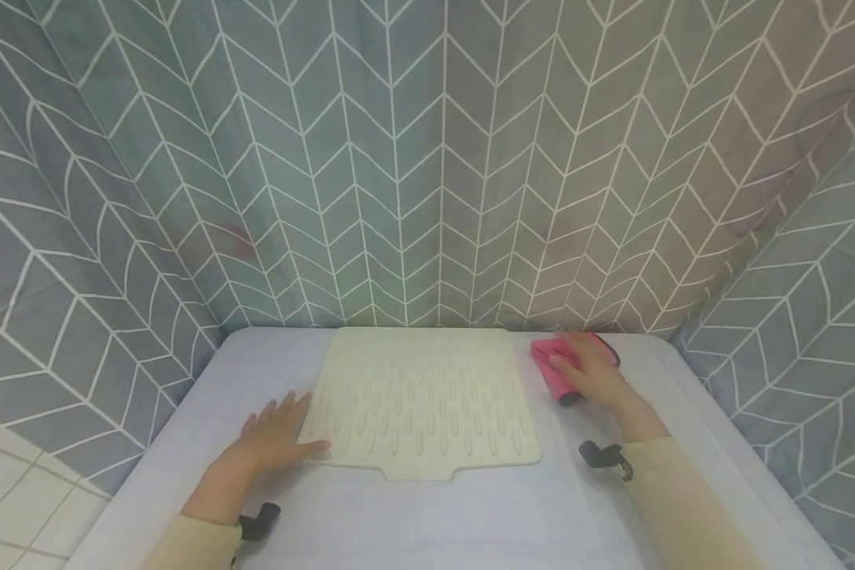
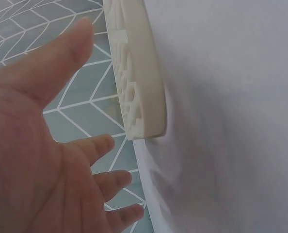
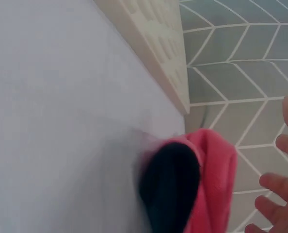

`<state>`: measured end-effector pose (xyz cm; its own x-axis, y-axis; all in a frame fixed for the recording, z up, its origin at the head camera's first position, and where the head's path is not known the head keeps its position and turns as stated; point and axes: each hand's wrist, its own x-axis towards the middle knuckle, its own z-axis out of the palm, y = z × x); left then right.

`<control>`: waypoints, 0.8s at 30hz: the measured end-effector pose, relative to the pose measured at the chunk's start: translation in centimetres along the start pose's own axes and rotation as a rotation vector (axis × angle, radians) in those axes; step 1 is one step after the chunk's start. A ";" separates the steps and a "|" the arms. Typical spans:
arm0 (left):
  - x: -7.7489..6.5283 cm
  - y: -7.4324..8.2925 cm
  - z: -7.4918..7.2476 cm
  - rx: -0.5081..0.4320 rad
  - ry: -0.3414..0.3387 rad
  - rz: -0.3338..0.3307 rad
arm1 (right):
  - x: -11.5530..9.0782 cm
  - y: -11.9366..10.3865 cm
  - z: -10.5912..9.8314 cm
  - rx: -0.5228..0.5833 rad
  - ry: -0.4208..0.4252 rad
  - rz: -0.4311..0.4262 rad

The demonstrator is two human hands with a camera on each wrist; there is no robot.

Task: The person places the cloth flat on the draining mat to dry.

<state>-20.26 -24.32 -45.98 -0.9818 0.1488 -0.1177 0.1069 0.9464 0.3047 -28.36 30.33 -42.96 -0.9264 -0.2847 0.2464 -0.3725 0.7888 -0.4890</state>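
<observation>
A flat cream tray-like board (image 1: 420,380) with rows of long drop-shaped marks and a front tab lies on the white-covered table. Beside its left edge, my left hand (image 1: 274,434) is spread, thumb over the near left corner. The left wrist view has the same fingers loose and apart near the board's thick side (image 2: 151,92). To the board's right sits a folded pink cloth (image 1: 557,378) with dark edging. My right hand (image 1: 593,372) is over this cloth. In the right wrist view, its fingers (image 3: 277,187) are parted and stand off from the pink cloth (image 3: 214,179).
The white table cover (image 1: 484,522) has rounded far corners. A grey curtain (image 1: 420,158) with white chevron lines hangs close behind the table and along both sides. Pale floor tiles (image 1: 14,491) show at the lower left. Each wrist wears a small black camera mount (image 1: 260,522).
</observation>
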 end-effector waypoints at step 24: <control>-0.6 0.0 0.6 -0.036 -0.026 -0.026 | 3.4 2.4 2.1 -0.018 0.030 -0.023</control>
<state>-19.58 -24.21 -46.46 -0.9798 0.1318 -0.1501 0.0750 0.9392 0.3350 -32.53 30.08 -45.08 -0.9154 -0.2869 0.2823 -0.3924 0.7918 -0.4680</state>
